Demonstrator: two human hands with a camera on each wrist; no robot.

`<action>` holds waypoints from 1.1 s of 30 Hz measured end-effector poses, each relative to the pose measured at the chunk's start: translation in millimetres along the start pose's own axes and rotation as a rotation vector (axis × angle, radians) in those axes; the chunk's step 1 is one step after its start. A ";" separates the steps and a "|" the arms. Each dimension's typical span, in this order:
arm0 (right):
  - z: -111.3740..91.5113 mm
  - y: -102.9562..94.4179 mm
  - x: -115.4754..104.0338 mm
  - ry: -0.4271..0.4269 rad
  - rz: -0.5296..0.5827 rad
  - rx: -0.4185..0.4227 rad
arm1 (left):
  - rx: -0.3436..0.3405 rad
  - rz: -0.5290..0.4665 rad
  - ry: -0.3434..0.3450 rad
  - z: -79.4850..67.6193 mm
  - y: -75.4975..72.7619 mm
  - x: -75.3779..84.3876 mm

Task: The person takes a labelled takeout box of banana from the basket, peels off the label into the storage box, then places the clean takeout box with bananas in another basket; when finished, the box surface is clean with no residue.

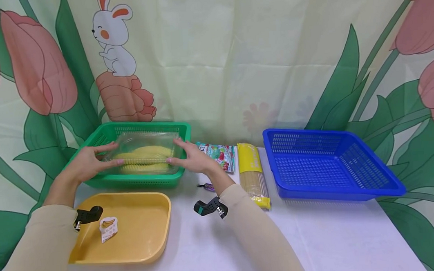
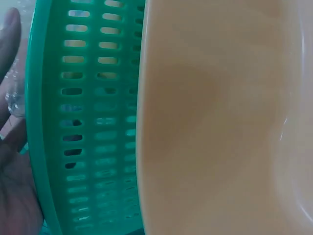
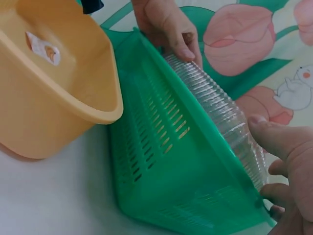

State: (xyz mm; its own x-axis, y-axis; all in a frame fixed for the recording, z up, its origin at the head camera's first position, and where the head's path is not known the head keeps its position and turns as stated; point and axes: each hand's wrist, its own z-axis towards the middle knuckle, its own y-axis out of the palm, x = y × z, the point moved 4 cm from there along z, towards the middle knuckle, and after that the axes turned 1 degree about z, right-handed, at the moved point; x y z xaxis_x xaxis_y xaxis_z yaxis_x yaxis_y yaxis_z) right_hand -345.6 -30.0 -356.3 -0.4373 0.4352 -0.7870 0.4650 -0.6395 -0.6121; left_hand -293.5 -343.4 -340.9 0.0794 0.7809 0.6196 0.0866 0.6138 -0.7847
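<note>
A clear plastic clamshell container (image 1: 147,140) sits in the mouth of the green basket (image 1: 131,181), with long yellow shapes (image 1: 149,152) showing through it. My left hand (image 1: 87,162) holds the container's left end, thumb in front and fingers behind. At the opposite end, my right hand (image 1: 194,156) grips it the same way. In the right wrist view, the ribbed edge of the container (image 3: 215,105) rises above the basket's rim between both hands. The left wrist view shows only part of the left hand (image 2: 17,181), beside the basket wall.
A yellow tray (image 1: 145,233) with a banana sticker (image 1: 108,228) stands in front of the basket. Right of the hands lie a colourful packet (image 1: 221,156), a small purple-wrapped item (image 1: 208,187) and a pack of noodles (image 1: 252,176). A blue basket (image 1: 334,192) stands further right.
</note>
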 end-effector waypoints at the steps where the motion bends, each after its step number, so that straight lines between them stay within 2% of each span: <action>1: 0.5 1.0 0.4 0.003 -0.012 -0.004 | -0.006 0.000 0.004 0.1 0.0 -0.7; 6: 1.5 5.0 1.4 0.027 -0.063 -0.010 | -0.027 0.005 0.002 1.2 -0.1 -3.5; 16: 5.4 19.3 0.9 0.003 -0.272 -0.002 | -0.065 0.049 -0.010 1.5 1.6 -7.7; 24: 1.3 18.4 0.6 0.036 -0.267 0.029 | -0.062 0.043 -0.033 6.3 2.5 -7.7; 33: 5.1 15.7 0.5 0.067 -0.340 0.039 | -0.043 0.108 0.094 6.8 5.5 -1.7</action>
State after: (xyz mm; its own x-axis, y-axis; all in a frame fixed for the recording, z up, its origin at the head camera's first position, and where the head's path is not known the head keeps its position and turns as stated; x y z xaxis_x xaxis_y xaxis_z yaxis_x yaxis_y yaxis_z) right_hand -342.5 -43.0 -366.0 -0.5102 0.6675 -0.5423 0.2710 -0.4736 -0.8380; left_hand -300.0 -340.5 -346.4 0.1829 0.8264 0.5325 0.1153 0.5198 -0.8465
